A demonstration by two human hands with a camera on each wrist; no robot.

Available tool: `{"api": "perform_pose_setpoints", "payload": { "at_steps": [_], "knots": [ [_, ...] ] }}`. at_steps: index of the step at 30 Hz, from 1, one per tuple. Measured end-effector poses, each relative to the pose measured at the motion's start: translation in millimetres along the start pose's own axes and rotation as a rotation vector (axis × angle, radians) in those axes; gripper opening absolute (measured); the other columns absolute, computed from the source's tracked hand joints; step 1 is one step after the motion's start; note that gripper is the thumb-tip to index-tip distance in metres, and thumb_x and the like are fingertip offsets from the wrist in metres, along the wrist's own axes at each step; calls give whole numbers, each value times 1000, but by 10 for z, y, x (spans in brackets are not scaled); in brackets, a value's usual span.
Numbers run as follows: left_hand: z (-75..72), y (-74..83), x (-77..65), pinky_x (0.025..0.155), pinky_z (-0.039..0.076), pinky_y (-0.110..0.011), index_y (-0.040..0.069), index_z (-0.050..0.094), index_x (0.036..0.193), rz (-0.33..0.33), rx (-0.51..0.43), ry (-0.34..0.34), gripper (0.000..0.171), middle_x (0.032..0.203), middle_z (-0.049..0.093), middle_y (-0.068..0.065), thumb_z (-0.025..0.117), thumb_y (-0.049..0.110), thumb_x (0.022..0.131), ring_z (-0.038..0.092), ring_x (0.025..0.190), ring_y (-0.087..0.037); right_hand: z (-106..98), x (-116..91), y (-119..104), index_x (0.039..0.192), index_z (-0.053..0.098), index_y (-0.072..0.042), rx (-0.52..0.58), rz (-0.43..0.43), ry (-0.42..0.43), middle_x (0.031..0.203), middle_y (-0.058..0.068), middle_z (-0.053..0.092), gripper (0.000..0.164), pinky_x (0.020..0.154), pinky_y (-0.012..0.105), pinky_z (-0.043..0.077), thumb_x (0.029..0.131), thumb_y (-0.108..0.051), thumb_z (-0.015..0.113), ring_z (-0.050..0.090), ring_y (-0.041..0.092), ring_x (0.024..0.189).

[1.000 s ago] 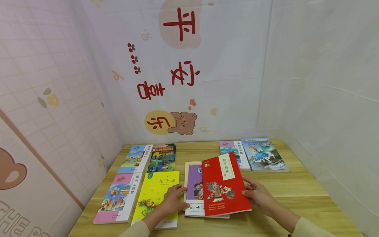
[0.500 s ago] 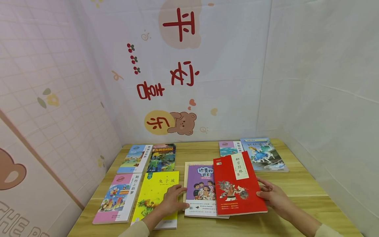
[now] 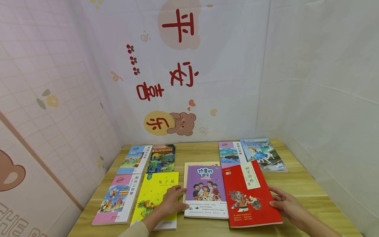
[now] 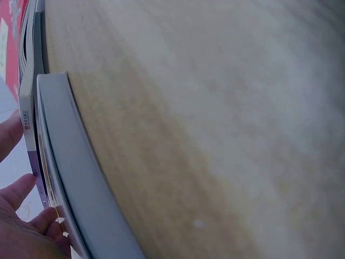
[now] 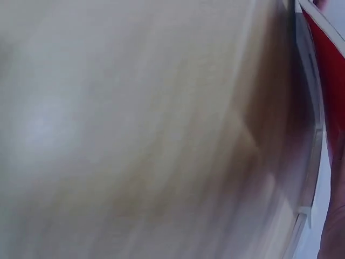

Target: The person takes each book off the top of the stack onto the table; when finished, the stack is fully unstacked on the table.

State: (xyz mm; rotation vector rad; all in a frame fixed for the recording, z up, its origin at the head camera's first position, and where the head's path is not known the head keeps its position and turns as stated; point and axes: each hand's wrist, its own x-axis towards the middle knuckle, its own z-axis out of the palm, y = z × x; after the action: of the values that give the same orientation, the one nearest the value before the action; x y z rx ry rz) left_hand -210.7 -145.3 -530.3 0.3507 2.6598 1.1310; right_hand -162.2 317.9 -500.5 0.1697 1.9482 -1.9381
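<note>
In the head view my right hand [image 3: 286,206] pinches the right edge of a red book [image 3: 251,197], thumb on its cover. The book is tilted and held above the wooden table, its underside showing in the right wrist view. A purple book [image 3: 206,189] with a group of cartoon children lies on a cream book [image 3: 189,163], which is mostly hidden. My left hand [image 3: 173,201] lies over the yellow book [image 3: 154,187], its fingertips touching the left edge of the purple and cream books. The left wrist view shows those fingers against the spines.
A pink book [image 3: 116,197] and a blue book [image 3: 134,159] lie at the left, beside a dark green book [image 3: 161,158]. At the back right are another pink book [image 3: 231,154] and a blue fairy-tale book [image 3: 263,154]. White cloth walls [image 3: 325,98] enclose the table [image 3: 311,197].
My right hand has carried the red book off the purple book, to the right and nearer to me. The purple cover is now fully uncovered. My left hand has stayed in place.
</note>
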Motion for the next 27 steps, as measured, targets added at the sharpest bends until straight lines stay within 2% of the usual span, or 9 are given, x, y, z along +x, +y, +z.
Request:
{"api": "perform_pose_setpoints", "payload": {
  "at_steps": [4, 9, 15, 17, 19, 23, 25, 27],
  "knots": [
    [-6, 2, -8, 107, 26, -68, 15, 57, 140, 8, 2, 2, 64, 151, 36, -19, 81, 31, 82, 27, 137, -46, -55, 3, 72, 153, 4, 8, 5, 53, 23, 123, 18, 62, 77, 87, 49, 55, 96, 2, 55, 66, 30, 100],
    [-6, 2, -17, 106, 26, -68, 15, 57, 140, 3, -1, 1, 64, 151, 36, -19, 82, 29, 82, 27, 137, -46, -99, 15, 163, 152, 0, 11, 14, 109, 2, 124, 21, 62, 77, 88, 51, 54, 96, 3, 52, 67, 32, 102],
    [-8, 11, -24, 106, 27, -68, 17, 57, 140, -11, -1, -3, 64, 151, 36, -18, 82, 30, 82, 28, 137, -46, -47, 90, 202, 151, 10, 11, -33, 129, 97, 124, 27, 59, 71, 86, 49, 55, 95, 2, 53, 67, 32, 99],
    [-11, 15, -25, 105, 27, -68, 17, 57, 140, -8, -1, -4, 64, 151, 36, -18, 82, 30, 82, 28, 136, -47, -27, 119, 187, 150, 16, 12, -110, 106, 136, 127, 31, 56, 70, 87, 48, 55, 95, 0, 56, 64, 34, 102],
    [-9, 16, -26, 105, 27, -68, 17, 57, 140, -6, -1, -5, 64, 151, 36, -18, 81, 31, 82, 28, 136, -47, -12, 141, 153, 149, 20, 13, -245, 57, 168, 133, 36, 49, 69, 90, 49, 53, 95, -4, 59, 59, 42, 111],
    [0, 17, -25, 106, 27, -68, 17, 57, 140, -8, 3, -3, 64, 151, 36, -18, 81, 31, 82, 28, 137, -46, 14, 164, 48, 148, 26, 13, -468, -15, 228, 145, 39, 34, 71, 97, 54, 47, 96, -16, 63, 38, 54, 129],
    [0, 21, -24, 106, 27, -68, 17, 57, 140, -7, 4, -1, 64, 151, 36, -18, 82, 31, 82, 28, 137, -46, 43, 167, 1, 149, 25, 12, -479, -26, 229, 147, 39, 31, 71, 98, 56, 47, 97, -18, 62, 35, 55, 131],
    [3, 22, -22, 107, 26, -67, 17, 57, 140, -7, 3, -1, 64, 151, 36, -18, 81, 30, 82, 28, 137, -46, 87, 182, -31, 149, 25, 12, -447, -22, 220, 147, 38, 32, 70, 97, 55, 48, 97, -17, 61, 38, 53, 130]
  ]
}}
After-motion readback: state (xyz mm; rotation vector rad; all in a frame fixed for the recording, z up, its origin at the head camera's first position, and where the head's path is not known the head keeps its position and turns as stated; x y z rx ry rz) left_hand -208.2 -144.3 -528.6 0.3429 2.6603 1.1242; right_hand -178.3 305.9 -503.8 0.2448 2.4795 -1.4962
